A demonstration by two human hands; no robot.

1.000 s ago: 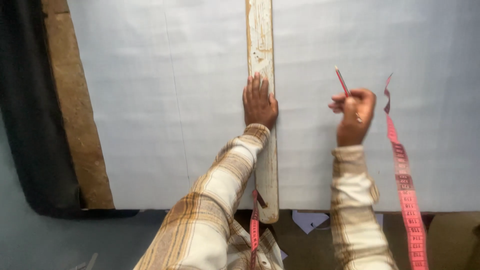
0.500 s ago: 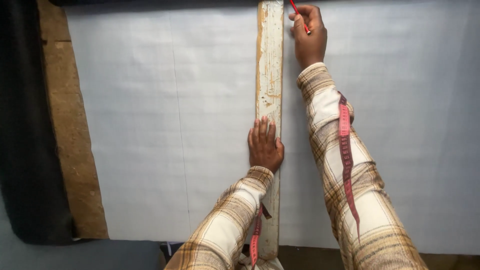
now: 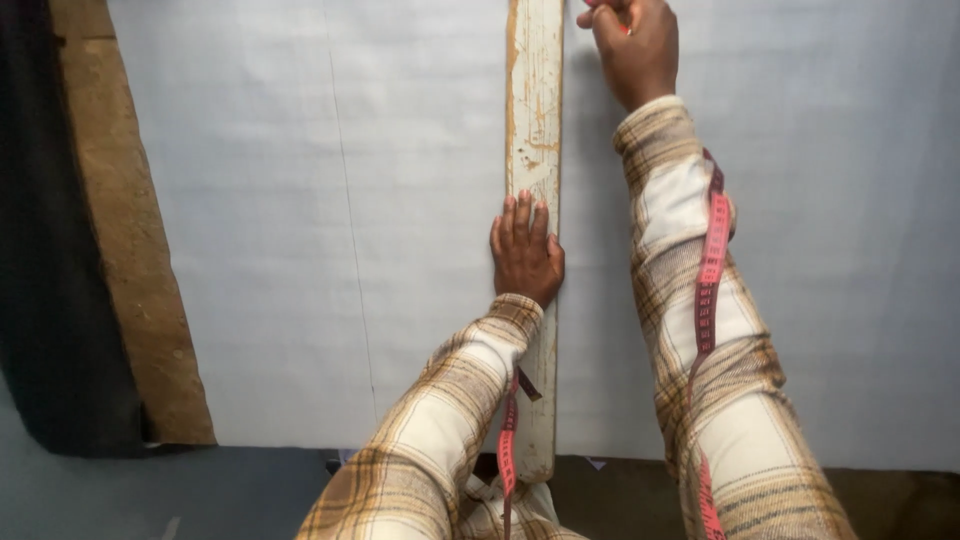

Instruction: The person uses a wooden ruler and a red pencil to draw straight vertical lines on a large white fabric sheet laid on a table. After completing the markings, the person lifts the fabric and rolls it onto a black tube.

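Note:
A long worn wooden straightedge [image 3: 535, 110] lies lengthwise on a sheet of white fabric [image 3: 250, 230]. My left hand [image 3: 525, 250] rests flat on the straightedge near its middle, fingers spread, pressing it down. My right hand [image 3: 632, 45] is stretched far forward at the top edge, just right of the straightedge, closed around a red pencil [image 3: 600, 4] whose tip barely shows. A red measuring tape [image 3: 708, 270] drapes over my right forearm, and another stretch of it [image 3: 507, 450] hangs by my left sleeve.
A faint pencil line [image 3: 345, 220] runs down the fabric left of the straightedge. A brown wooden table edge [image 3: 125, 230] shows at the left, with dark cloth [image 3: 45, 250] beyond it. The fabric's near edge hangs over the table front [image 3: 620, 455].
My right hand went from beside the straightedge, level with the left hand, far forward to the top of the fabric. The measuring tape now lies on my right sleeve. The left hand stays on the straightedge.

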